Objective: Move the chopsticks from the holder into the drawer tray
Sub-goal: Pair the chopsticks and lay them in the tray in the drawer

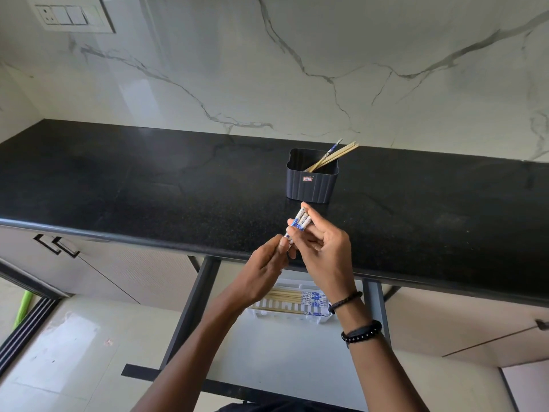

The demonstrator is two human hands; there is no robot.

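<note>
A dark ribbed holder (312, 184) stands on the black countertop (148, 185) with several wooden chopsticks (334, 156) leaning out to the right. Just in front of it, both hands hold a small bundle of chopsticks with blue-and-white ends (300, 223). My right hand (323, 248) pinches the patterned ends from the right. My left hand (264, 272) grips the bundle lower down, hiding the shafts. Below the counter edge, a white slotted tray (319, 318) in the open drawer holds several chopsticks (288, 298) lying side by side.
The open drawer (285, 352) juts out under the counter, framed by dark rails. Closed cabinet doors with black handles (56, 246) sit at the left. A marble backsplash rises behind the counter, with a switch plate (69, 14) at the top left.
</note>
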